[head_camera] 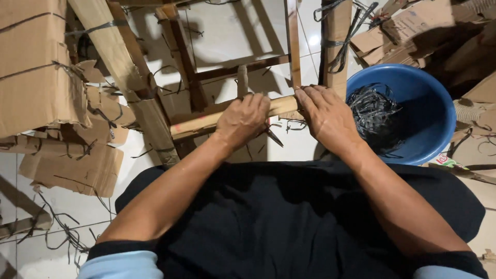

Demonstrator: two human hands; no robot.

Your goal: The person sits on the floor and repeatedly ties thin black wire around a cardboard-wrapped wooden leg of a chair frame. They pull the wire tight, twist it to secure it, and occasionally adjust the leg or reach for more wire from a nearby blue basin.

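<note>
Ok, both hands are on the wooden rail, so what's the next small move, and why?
Probably bring the dark tool under the left hand up to the rail beside the right hand; both hands already grip that rail, and the tool's tip hangs free below.

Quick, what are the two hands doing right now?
Left hand: closed around the wooden rail, with a dark pointed tool sticking out beneath it.
Right hand: fingers curled over the same rail, gripping it.
</note>
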